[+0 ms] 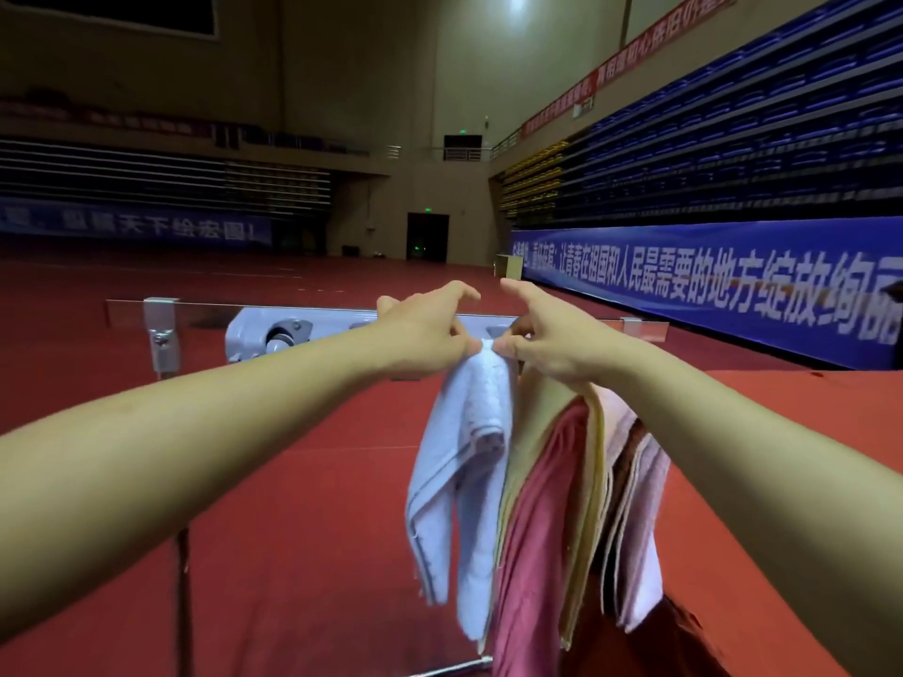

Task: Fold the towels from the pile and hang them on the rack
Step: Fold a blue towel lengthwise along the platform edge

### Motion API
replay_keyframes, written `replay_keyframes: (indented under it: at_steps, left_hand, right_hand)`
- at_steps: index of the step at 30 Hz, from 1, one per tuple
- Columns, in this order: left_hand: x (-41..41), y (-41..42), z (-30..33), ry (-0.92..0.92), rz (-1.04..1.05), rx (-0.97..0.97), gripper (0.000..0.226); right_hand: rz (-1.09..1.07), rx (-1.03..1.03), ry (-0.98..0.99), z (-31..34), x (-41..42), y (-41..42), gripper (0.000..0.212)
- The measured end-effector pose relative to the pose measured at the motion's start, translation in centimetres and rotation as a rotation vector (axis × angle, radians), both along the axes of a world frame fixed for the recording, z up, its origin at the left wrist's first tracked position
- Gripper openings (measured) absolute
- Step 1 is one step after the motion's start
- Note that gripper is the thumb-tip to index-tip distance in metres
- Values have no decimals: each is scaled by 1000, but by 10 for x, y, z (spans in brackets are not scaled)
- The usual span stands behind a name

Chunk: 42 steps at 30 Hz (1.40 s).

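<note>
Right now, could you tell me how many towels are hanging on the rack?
5 visible: pale blue towel leftmost, then yellow, dark pink, brown and light pink rightward. Overlap may hide more.

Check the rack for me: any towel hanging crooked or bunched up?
The light blue towel looks bunched: both hands, left hand and right hand, pinch its top into a narrow gather, so it hangs twisted and uneven. The yellow towel and pink towel beside it hang flatter.

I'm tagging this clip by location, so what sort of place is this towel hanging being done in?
Most likely an indoor sports arena. Tiered rows of blue seats climb the right wall, a long blue banner runs along their base, and a wide red sports floor stretches out beneath the towel rack.
</note>
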<state>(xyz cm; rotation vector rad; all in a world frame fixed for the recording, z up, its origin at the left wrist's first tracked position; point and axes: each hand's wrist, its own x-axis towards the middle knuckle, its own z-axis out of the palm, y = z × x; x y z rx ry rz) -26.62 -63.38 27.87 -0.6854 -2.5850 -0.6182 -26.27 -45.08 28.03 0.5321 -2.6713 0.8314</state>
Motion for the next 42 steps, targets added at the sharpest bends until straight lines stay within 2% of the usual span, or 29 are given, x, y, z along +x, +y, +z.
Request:
replay_keyframes:
  at_steps: [5, 8, 11, 13, 15, 17, 20, 24, 27, 31, 35, 42]
  left_hand:
    - [-13, 4, -12, 25, 111, -106, 44]
    - [-12, 4, -24, 190, 175, -173, 44]
    - [-11, 2, -32, 324, 156, -130, 49]
    - [-12, 1, -34, 279, 100, -63, 50]
    - [-15, 0, -34, 139, 67, -4, 51]
    - [-15, -1, -34, 57, 55, -19, 51]
    - [-9, 0, -31, 45, 67, -88, 53]
    - [2, 11, -12, 253, 188, -111, 54]
    - [18, 39, 0, 256, 192, -3, 50]
    - [45, 107, -3, 246, 65, 89, 36]
    - [74, 197, -36, 205, -157, 182, 30]
    - [150, 373, -110, 22, -607, 212, 41]
  right_hand:
    - [-73, 135, 33, -7, -14, -5, 79]
    - [-133, 220, 135, -14, -12, -9, 76]
    - [-128, 204, 229, -17, -4, -7, 77]
    - [-51, 211, 255, -23, -2, -7, 76]
    - [-20, 227, 243, -27, 0, -6, 75]
    - [-19, 202, 185, -26, 1, -2, 75]
    - [-25, 144, 110, -23, 4, 5, 73]
    - [-53, 17, 215, -24, 16, 15, 66]
    - [-107, -125, 271, -24, 33, 36, 58]
    - [-232, -238, 299, -36, 66, 90, 48]
    - [-401, -311, 295, -64, 119, 168, 41]
    - [-810, -300, 348, -129, 262, 316, 36]
